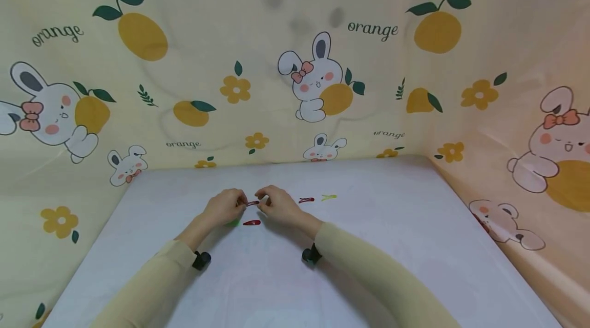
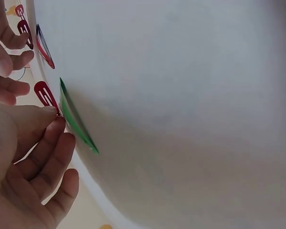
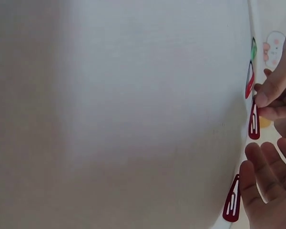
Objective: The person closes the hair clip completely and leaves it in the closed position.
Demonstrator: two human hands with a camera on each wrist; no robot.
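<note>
My left hand (image 1: 226, 206) pinches the narrow end of a dark red snap hair clip (image 2: 44, 93) between thumb and fingers. The clip's slotted wide end points toward my right hand (image 1: 279, 206). Fingers of the right hand are spread and slightly bent beside that end, with a gap between them and the clip in the right wrist view. Nearer to me, a green hair clip (image 2: 76, 118) lies partly under the left hand in the head view. Next to it rests another red hair clip (image 1: 251, 223), its two arms bowed apart in the left wrist view.
To the right of the right hand, a dark red slotted hair clip (image 1: 306, 200) and a yellow-green one (image 1: 329, 197) lie on the white table (image 1: 258, 277). A printed cloth (image 1: 258, 128) hangs behind the table's far edge and along its sides.
</note>
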